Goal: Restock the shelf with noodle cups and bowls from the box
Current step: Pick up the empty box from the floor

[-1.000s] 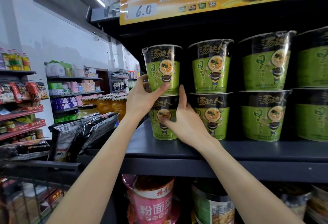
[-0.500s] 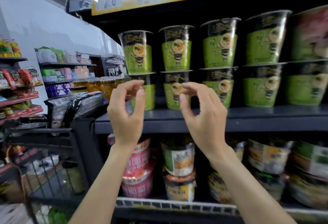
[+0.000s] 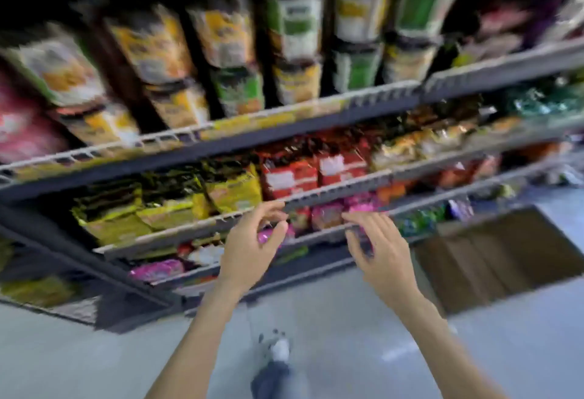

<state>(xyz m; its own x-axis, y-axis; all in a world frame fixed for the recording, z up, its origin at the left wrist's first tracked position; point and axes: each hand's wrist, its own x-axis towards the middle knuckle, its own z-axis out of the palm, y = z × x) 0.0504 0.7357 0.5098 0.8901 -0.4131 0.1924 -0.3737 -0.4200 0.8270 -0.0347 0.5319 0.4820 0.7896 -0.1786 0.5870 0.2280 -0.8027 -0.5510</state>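
Observation:
The view is blurred and tilted down at the lower shelves. My left hand (image 3: 252, 247) hangs in front of the low shelf rails, fingers apart and curled, holding nothing. My right hand (image 3: 376, 247) is beside it, also empty with loose fingers. A brown cardboard box (image 3: 493, 256) stands open on the floor at the right, next to the shelf base; its inside looks dark and I cannot tell what it holds. Noodle cups and bowls (image 3: 294, 35) in yellow and green stand stacked on the upper visible shelf. The green cups from before are out of view.
Wire-fronted shelves (image 3: 278, 114) run across the view with yellow, red and pink noodle packets (image 3: 290, 174) below. Grey floor (image 3: 347, 335) lies under my arms. My leg and shoe (image 3: 279, 351) show at the bottom centre.
My hands let go of the green cups on the top shelf and came down empty. The view swung down from the cup shelf to the lower shelves, floor and box.

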